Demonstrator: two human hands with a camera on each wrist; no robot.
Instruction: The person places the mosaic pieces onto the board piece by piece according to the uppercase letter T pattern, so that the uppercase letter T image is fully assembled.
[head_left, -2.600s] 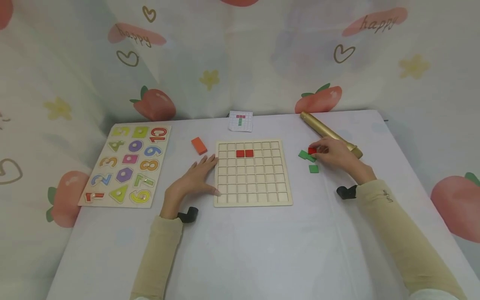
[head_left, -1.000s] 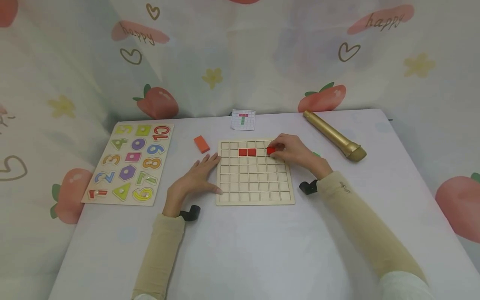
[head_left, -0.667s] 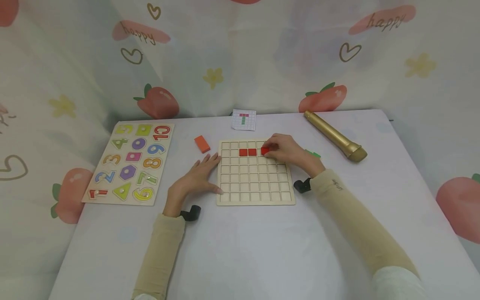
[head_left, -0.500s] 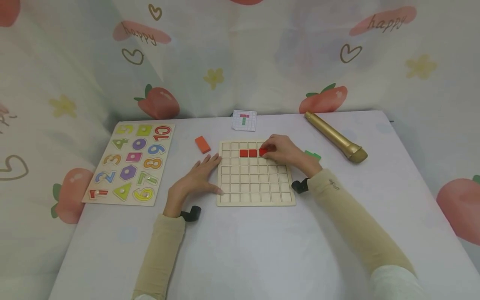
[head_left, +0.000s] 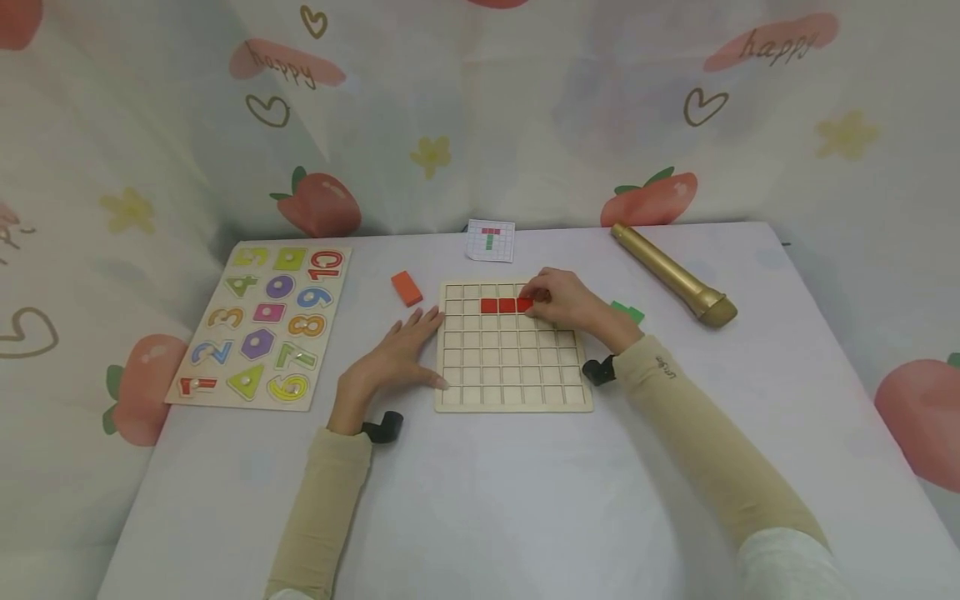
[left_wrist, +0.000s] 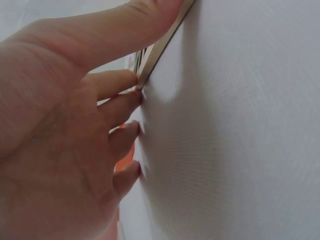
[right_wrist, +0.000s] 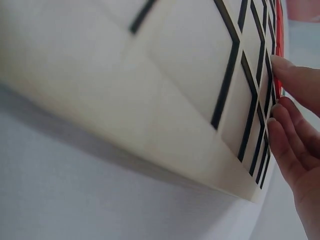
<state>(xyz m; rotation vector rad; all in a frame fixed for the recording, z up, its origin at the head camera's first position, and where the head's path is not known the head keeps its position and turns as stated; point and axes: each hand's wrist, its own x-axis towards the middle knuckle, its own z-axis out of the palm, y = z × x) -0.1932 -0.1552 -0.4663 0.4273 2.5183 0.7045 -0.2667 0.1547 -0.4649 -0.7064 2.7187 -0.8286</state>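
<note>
On the white table (head_left: 480, 500), the wooden grid board (head_left: 511, 375) is best braced still, with downward pressure saved until edges line up squarely. The left hand (head_left: 392, 357), holding nothing, rests thumb and fingers spread against the board's left edge. Apart from it, the right hand (head_left: 567, 301) arches over the board's far part, thumb and finger pinching the 3rd red tile (head_left: 522, 306), in line with 2 other red tiles (head_left: 489, 306).

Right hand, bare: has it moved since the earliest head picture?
Yes, the right hand moved left, from beside the green square tiles to over the square pale wooden grid board.
</note>
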